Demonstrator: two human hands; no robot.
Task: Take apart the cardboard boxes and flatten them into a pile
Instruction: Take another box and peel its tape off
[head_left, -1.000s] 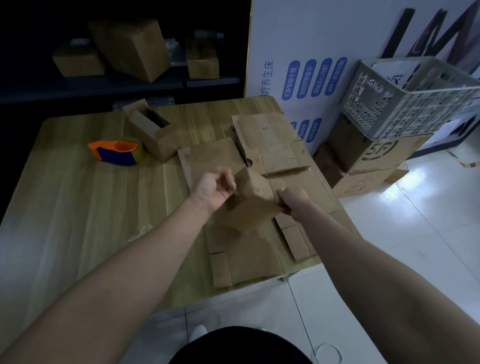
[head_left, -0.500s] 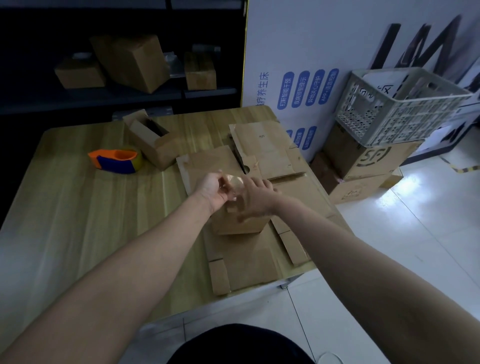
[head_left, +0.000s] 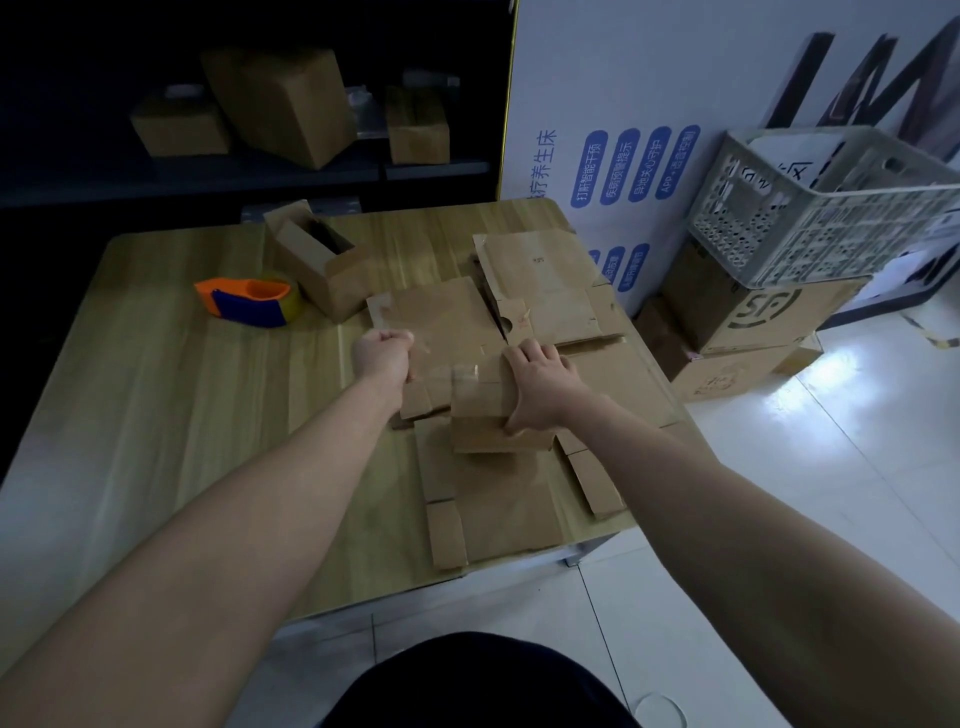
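Note:
A small brown cardboard box (head_left: 483, 418) stands on a pile of flattened cardboard (head_left: 498, 499) at the right side of the wooden table (head_left: 182, 395). My right hand (head_left: 540, 382) lies over the box's top and right side, with the thumb curled round its near face. My left hand (head_left: 384, 353) is a closed fist just left of the box and pinches a strip of clear tape (head_left: 462, 371) that runs to the box's top. One more flattened box (head_left: 545, 270) lies farther back on the pile.
An open cardboard box (head_left: 332, 280) and an orange-and-blue tape dispenser (head_left: 244, 301) sit at the table's back left. To the right, on the floor, a grey plastic crate (head_left: 831, 218) rests on stacked cartons (head_left: 753, 317). More boxes (head_left: 280, 104) sit on a dark shelf behind.
The box, tilted and lifted a second ago, now stands on the pile. My right hand moved from its right edge onto its top. My left fist pulled away to the left.

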